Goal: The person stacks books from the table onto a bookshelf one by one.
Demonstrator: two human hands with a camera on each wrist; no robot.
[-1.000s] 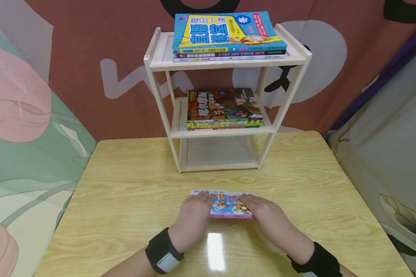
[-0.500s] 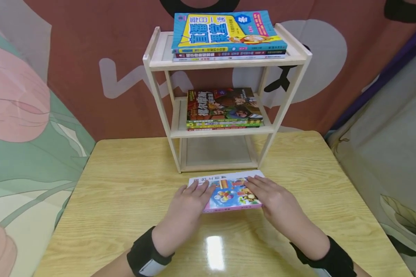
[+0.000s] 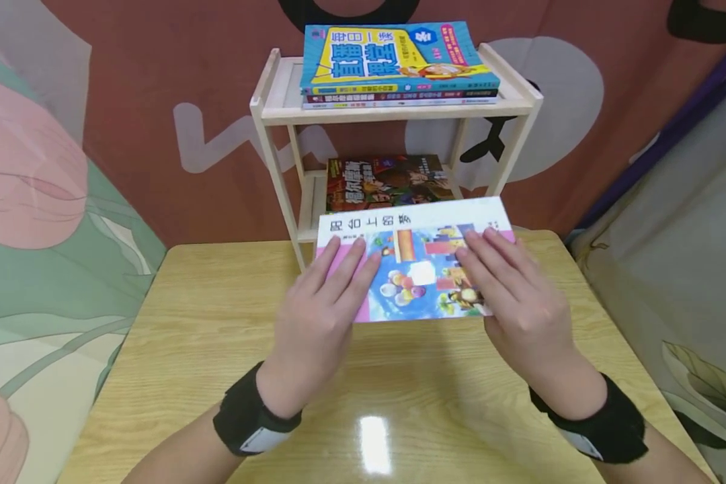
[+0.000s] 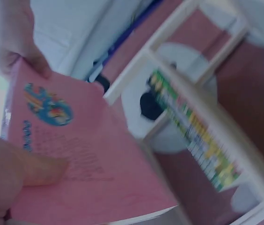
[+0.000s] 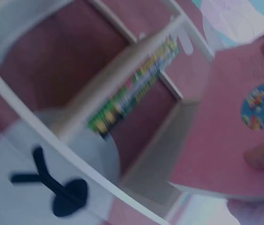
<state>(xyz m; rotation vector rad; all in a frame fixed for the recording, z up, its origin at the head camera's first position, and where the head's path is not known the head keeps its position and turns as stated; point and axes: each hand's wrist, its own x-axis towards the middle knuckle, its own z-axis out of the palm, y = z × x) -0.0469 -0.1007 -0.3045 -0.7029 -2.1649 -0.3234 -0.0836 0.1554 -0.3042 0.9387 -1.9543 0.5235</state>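
A pink-edged paperback book (image 3: 423, 269) with a white band and a blue picture of balloons is held off the table between both hands. My left hand (image 3: 320, 316) grips its left end, fingers across the cover. At the other end my right hand (image 3: 526, 309) grips it the same way. In the left wrist view the book's pink underside (image 4: 99, 154) shows, with the left thumb pressed under it. The right wrist view has the right thumb on that same pink back cover (image 5: 225, 126). In the head view the book covers part of the shelf's middle tier.
A white wooden shelf rack (image 3: 399, 115) stands at the table's back. Its top holds a stack of books (image 3: 399, 64); another stack (image 3: 393, 180) lies on the middle tier. The bottom tier (image 5: 162, 150) shows in the right wrist view. Beneath everything is a wood-grain table (image 3: 218, 302).
Both hands have lifted the book off the table and carried it forward and up, towards the shelf rack. The stacked books have stayed put.
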